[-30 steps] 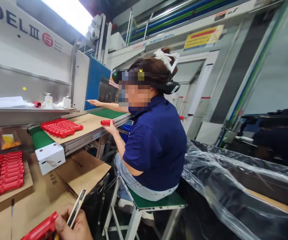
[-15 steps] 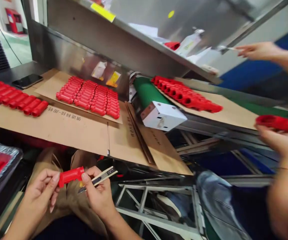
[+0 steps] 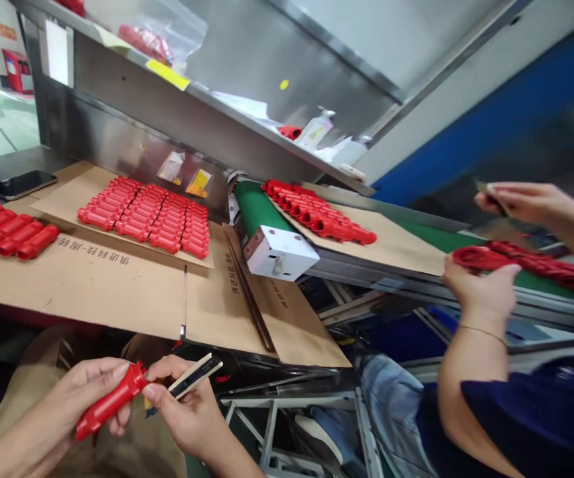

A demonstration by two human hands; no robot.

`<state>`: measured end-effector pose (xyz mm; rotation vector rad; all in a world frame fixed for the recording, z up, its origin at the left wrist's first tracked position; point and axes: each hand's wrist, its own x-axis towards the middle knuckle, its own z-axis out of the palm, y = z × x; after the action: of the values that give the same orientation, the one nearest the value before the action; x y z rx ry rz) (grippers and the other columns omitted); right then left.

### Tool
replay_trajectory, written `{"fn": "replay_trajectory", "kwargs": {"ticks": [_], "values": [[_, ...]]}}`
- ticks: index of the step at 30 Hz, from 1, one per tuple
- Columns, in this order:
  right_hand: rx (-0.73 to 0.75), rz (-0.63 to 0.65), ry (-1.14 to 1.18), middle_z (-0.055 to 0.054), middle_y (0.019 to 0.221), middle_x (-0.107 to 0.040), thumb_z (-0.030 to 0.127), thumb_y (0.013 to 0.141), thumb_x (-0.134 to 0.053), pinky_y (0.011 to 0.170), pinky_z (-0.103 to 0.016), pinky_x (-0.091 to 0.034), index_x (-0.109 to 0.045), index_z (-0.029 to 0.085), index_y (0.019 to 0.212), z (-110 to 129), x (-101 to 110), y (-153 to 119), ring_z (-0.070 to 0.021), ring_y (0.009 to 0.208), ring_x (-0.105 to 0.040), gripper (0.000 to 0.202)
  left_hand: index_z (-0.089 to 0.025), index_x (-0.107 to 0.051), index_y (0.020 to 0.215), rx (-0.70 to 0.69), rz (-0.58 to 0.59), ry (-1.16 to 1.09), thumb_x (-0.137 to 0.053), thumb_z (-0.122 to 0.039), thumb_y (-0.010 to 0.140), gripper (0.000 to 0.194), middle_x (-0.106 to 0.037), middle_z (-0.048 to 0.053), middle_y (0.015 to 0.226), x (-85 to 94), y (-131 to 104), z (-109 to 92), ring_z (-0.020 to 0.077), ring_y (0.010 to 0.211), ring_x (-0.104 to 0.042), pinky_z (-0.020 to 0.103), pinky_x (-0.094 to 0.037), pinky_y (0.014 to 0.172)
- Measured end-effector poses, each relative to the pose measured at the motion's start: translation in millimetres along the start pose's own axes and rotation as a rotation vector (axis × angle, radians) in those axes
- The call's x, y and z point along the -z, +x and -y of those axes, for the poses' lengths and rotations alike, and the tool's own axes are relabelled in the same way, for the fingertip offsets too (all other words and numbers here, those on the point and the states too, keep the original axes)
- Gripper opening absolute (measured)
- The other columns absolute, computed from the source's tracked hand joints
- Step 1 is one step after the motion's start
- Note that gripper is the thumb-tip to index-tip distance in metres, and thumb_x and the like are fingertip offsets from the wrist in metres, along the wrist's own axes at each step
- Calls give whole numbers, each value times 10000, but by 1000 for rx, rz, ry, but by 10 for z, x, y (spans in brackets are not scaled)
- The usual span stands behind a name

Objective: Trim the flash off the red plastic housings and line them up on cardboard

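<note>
Two rows of red plastic parts (image 3: 12, 232) lie at the far left on the cardboard-covered table (image 3: 92, 285), with a dark phone (image 3: 19, 184) behind them. Low in the view, the left hand (image 3: 75, 405) is closed around a red plastic handle (image 3: 110, 401), fingers wrapped about its lower half while its flared end points up toward the other hand. The piece looks light, stiff and smooth, so it probably slips if pinched at the tip; the ribbed middle seems the surest place to grip. Just beside it, the right hand (image 3: 187, 415) clasps a slim knife-like tool (image 3: 187, 380) between thumb and fingers, its tip close to the handle's end. Farther back, a block of red parts (image 3: 147, 216) sits in neat rows on a cardboard sheet. Right of that, a green conveyor belt (image 3: 257, 209) carries another cardboard sheet with red pieces (image 3: 319, 219). At the far right, a co-worker's hand (image 3: 480, 289) holds one red part (image 3: 476, 257) over the belt, and the co-worker's other hand (image 3: 525, 201) pinches a small tool above.
</note>
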<state>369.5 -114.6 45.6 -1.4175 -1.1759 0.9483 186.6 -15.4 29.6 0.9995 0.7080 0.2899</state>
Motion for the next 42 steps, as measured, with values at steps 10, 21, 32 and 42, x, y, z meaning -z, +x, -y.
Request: {"fn": "replay_trajectory", "kwargs": {"ticks": [10, 21, 32, 42], "values": [[205, -342, -227, -68, 909, -797, 328, 1002, -660, 677, -299, -567, -787, 264, 1303, 69, 510, -224, -177, 681, -681, 333, -286, -781, 1169, -693, -286, 730, -743, -556, 919, 370, -850, 29, 1162, -300, 544, 39, 247, 1000, -829, 245, -654, 873], [300, -558, -528, -52, 808, -770, 299, 1083, -518, 678, -299, -579, -722, 274, 1419, 708, 1319, -253, -166, 597, -624, 394, -318, -723, 1278, -1682, -35, 1240, -585, -444, 1061, 286, -809, 46, 1018, -1110, 1427, -1046, 232, 843, -766, 336, -545, 741], [299, -759, -252, 24, 743, -622, 376, 933, -697, 589, -214, -428, -789, 231, 1243, 1249, 2267, -221, -103, 587, -489, 354, -320, -706, 1310, -1910, 248, 963, -670, -425, 1024, 307, -774, 39, 1058, -2278, 1760, -1807, 215, 907, -729, 320, -537, 811], [147, -657, 87, 59, 579, -606, 613, 832, -821, 391, -177, -337, -762, 170, 1204, 887, 2427, -186, -59, 381, -408, 582, -316, -599, 1320, -1718, 127, 879, -556, -463, 1076, 288, -795, 71, 1119, -2414, 1967, -1455, 275, 979, -753, 421, -547, 908]]}}
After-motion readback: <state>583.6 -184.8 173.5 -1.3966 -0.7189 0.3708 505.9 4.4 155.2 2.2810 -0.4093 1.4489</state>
